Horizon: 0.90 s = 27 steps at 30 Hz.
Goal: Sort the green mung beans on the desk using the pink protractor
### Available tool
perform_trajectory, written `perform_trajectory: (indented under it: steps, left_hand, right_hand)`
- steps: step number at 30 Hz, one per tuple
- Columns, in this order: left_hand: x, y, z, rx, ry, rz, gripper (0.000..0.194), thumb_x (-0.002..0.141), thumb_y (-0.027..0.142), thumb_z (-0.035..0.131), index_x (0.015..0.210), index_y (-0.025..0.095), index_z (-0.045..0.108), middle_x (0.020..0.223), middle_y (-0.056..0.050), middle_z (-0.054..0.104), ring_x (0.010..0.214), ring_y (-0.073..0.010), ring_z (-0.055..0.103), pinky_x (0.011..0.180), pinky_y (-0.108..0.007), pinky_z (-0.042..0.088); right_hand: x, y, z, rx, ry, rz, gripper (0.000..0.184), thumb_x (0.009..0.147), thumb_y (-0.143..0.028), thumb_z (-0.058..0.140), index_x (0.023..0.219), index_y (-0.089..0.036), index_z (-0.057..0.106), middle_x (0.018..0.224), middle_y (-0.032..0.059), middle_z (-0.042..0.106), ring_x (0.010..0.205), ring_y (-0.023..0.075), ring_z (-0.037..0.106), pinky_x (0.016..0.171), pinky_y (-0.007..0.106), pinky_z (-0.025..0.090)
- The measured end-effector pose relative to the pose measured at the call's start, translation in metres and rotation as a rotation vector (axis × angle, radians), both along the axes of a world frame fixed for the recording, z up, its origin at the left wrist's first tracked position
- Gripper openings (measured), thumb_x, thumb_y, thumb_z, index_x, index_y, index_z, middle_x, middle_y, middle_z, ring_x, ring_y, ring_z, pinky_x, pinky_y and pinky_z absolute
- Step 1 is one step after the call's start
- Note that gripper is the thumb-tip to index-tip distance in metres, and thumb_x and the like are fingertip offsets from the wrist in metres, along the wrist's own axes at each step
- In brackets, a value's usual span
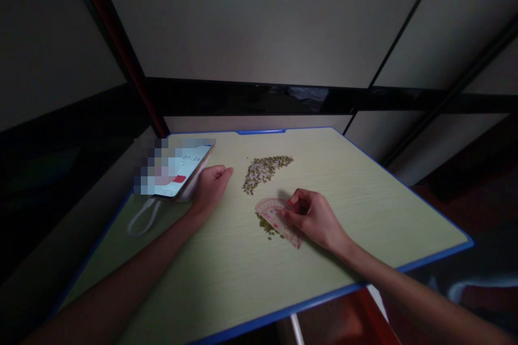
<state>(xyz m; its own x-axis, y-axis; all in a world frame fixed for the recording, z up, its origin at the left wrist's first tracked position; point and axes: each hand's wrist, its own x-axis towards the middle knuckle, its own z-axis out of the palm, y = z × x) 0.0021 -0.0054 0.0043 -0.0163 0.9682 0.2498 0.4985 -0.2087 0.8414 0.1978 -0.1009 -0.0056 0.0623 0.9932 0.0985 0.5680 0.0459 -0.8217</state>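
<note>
My right hand [318,218] pinches the curved side of a clear protractor [274,214] with red markings, thumb over its face. Along the protractor's straight edge lies a small heap of green beans [267,225], partly seen through the plastic. Beyond it, a larger spread of green beans mixed with pale grains [265,171] covers a patch of the table. My left hand [212,183] rests closed in a loose fist on the table, to the left of that spread and beside the phone; nothing shows in its fingers.
A lit phone [182,167] leans on a white stand or case with a white loop strap [141,221] at the table's left. The pale table [343,161] has a blue rim. Cabinet panels [259,21] rise behind it.
</note>
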Motion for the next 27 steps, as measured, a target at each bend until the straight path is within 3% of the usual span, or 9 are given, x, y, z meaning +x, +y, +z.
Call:
perform_trajectory:
  steps: [10,27]
  left_hand:
    - [-0.002,0.003,-0.004,0.014,0.003,-0.024,0.034,0.067,0.032,0.046,0.043,0.020,0.026,0.042,0.007,0.023,0.043,-0.0080,0.025,0.043,-0.023,0.019]
    - [-0.001,0.005,-0.007,0.042,-0.019,-0.017,0.033,0.066,0.031,0.046,0.042,0.020,0.025,0.041,0.007,0.023,0.042,-0.0083,0.025,0.043,-0.024,0.019]
  right_hand:
    - [-0.020,0.017,0.007,-0.012,0.045,0.168,0.011,0.069,-0.018,0.059,0.077,-0.012,0.058,0.055,-0.0029,0.048,0.047,0.0076,0.041,0.044,0.019,0.031]
    - [-0.042,0.032,0.007,-0.054,0.124,0.546,0.016,0.067,-0.012,0.064,0.083,-0.009,0.062,0.057,-0.0043,0.045,0.049,0.0065,0.039,0.047,0.018,0.032]
